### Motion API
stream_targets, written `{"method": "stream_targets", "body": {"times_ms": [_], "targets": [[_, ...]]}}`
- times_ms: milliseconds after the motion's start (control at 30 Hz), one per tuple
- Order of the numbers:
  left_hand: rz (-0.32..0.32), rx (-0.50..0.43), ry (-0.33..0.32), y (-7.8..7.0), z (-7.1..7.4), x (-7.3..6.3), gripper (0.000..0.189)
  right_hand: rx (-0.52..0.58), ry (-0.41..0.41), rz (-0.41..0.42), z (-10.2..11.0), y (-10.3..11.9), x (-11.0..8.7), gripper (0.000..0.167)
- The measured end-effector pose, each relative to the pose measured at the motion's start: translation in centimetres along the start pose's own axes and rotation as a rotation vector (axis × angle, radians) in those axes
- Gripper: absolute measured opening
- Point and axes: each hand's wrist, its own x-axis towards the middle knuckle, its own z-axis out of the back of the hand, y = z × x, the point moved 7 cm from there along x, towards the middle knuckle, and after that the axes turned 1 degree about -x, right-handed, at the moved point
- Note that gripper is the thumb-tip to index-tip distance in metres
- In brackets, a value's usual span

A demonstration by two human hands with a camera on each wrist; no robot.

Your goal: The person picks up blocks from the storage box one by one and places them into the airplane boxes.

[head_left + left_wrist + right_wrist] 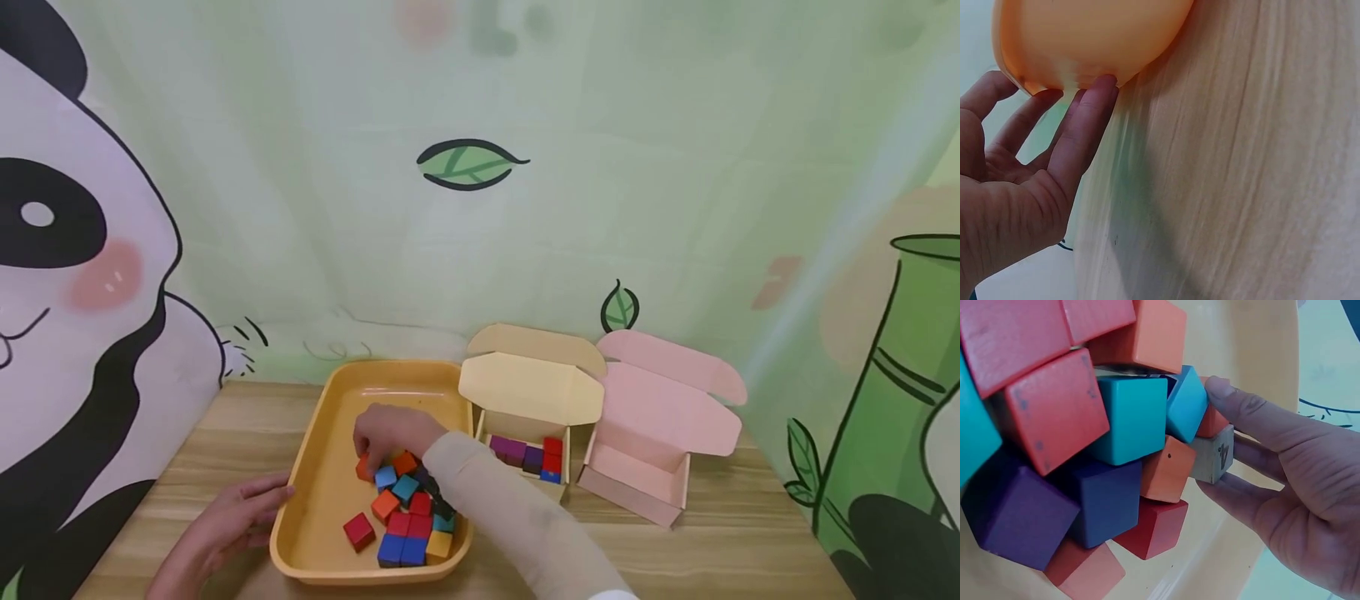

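In the head view my right hand [397,429] reaches down into the orange tray [300,500] among coloured cubes. The right wrist view shows its thumb against an orange cube [1212,420] and its fingers behind and under a grey cube [1213,456] marked with a 4, so both sit between thumb and fingers. A blue cube [1187,405] leans close by. My left hand [232,523] touches the tray's left outer side, its fingers extended and its fingertips [1105,84] at the wall.
Red, blue, teal and yellow cubes [438,547] crowd the tray's near right part; one red cube [359,532] lies apart. A yellow box [532,387] with its lid raised holds several cubes. Beside it stands a pink box [637,475], also with a raised lid.
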Motion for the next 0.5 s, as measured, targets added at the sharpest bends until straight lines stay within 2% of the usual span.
{"method": "stream_targets", "body": {"times_ms": [233, 367, 500], "targets": [[-0.001, -0.010, 0.006, -0.07, 0.03, 0.12, 0.074, 0.004, -0.011, -0.041, 0.29, -0.35, -0.23, 0.021], [0.003, -0.016, -0.002, 0.05, 0.11, 0.24, 0.071, 0.043, 0.059, -0.021, -0.09, -0.84, -0.32, 0.024], [0.006, -0.017, -0.011, 0.12, 0.24, 0.30, 0.069, 0.025, 0.148, 0.055, -0.32, -0.95, -0.43, 0.039]]}}
